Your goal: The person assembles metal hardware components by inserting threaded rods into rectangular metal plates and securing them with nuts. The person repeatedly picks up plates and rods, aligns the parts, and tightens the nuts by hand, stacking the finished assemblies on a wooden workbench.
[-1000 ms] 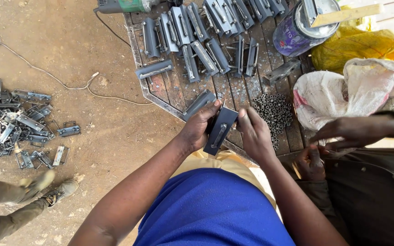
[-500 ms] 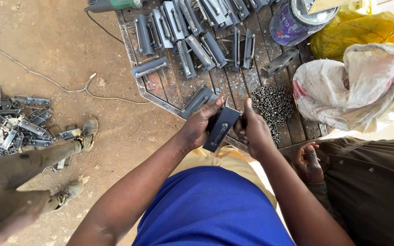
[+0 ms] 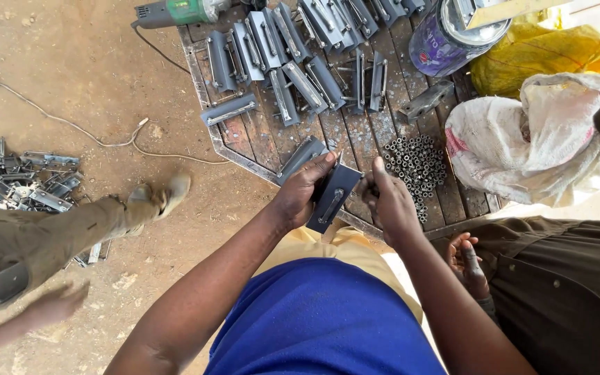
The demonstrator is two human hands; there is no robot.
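The left hand (image 3: pixel 303 193) covers the upper part of the dark metal bracket (image 3: pixel 335 198), and what the right hand (image 3: pixel 387 201) grips is hidden. The purple paint can (image 3: pixel 446 42) and green grinder (image 3: pixel 175 12) are cut off at the top edge.

The left hand (image 3: pixel 300 198) and right hand (image 3: pixel 390 205) both grip a dark metal bracket (image 3: pixel 333 197) at the near edge of the worktop (image 3: pixel 376 149). Just right of the bracket lies a pile of small tubes (image 3: pixel 417 161); beyond it, rows of brackets (image 3: pixel 293 55).
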